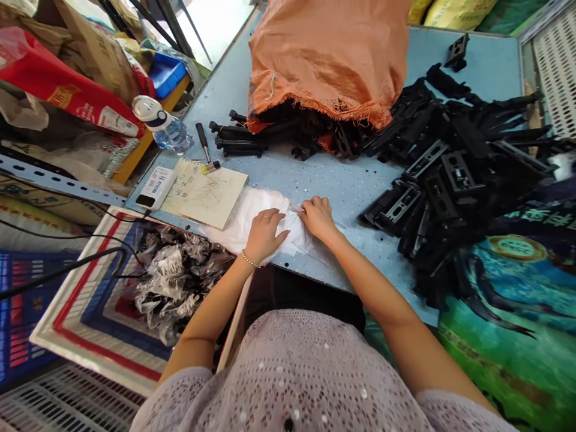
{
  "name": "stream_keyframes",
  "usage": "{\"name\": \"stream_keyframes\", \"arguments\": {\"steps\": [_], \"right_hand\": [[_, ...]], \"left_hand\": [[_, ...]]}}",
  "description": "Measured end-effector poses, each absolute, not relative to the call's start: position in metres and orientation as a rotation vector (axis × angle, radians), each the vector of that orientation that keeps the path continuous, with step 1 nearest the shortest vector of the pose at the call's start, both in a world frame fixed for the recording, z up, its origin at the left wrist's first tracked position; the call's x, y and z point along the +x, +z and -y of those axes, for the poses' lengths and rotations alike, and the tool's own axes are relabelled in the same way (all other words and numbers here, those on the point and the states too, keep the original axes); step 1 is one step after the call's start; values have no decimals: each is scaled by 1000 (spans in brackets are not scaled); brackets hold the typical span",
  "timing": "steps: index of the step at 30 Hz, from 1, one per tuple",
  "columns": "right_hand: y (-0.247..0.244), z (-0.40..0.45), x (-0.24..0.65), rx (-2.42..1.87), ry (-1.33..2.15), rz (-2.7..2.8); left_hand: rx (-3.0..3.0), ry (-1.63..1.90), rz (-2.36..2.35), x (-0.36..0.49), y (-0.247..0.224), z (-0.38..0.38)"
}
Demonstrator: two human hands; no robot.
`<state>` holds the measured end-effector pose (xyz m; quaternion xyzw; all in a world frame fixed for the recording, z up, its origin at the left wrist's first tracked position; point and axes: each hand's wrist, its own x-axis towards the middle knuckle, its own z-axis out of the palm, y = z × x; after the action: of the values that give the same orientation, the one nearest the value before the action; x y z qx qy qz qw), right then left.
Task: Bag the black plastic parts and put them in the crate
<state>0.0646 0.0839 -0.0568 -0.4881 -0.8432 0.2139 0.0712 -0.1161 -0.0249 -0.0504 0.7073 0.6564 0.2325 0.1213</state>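
Observation:
White, thin plastic bags (240, 219) lie in a flat pile at the table's front edge. My left hand (266, 233) rests on the pile with its fingers apart, a ring and a beaded bracelet on it. At the pile's right side, the bent fingers of my right hand (318, 217) pinch the edge of the plastic. Left of the bags is a notepad (211, 195) with handwriting. Black plastic parts (432, 186) are heaped on the right, and more spill from an orange woven sack (328, 60) at the back.
A hammer (204, 144), a white box (156, 187) and a water bottle (168, 132) are at the left. Below them, a white crate (58, 312) holds bagged parts (175, 276). A green and blue sack (517, 324) stands at the right, by the table edge.

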Motion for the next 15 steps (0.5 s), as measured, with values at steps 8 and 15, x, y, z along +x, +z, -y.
{"name": "stream_keyframes", "arguments": {"steps": [8,15], "right_hand": [[-75,-93,105,-1534,1340,1843],[-72,-70,161,-1369,1381,1662]], "left_hand": [[2044,774,-1918,-114,-66,50],[2020,812,-1798,-91,-61,18]]}}
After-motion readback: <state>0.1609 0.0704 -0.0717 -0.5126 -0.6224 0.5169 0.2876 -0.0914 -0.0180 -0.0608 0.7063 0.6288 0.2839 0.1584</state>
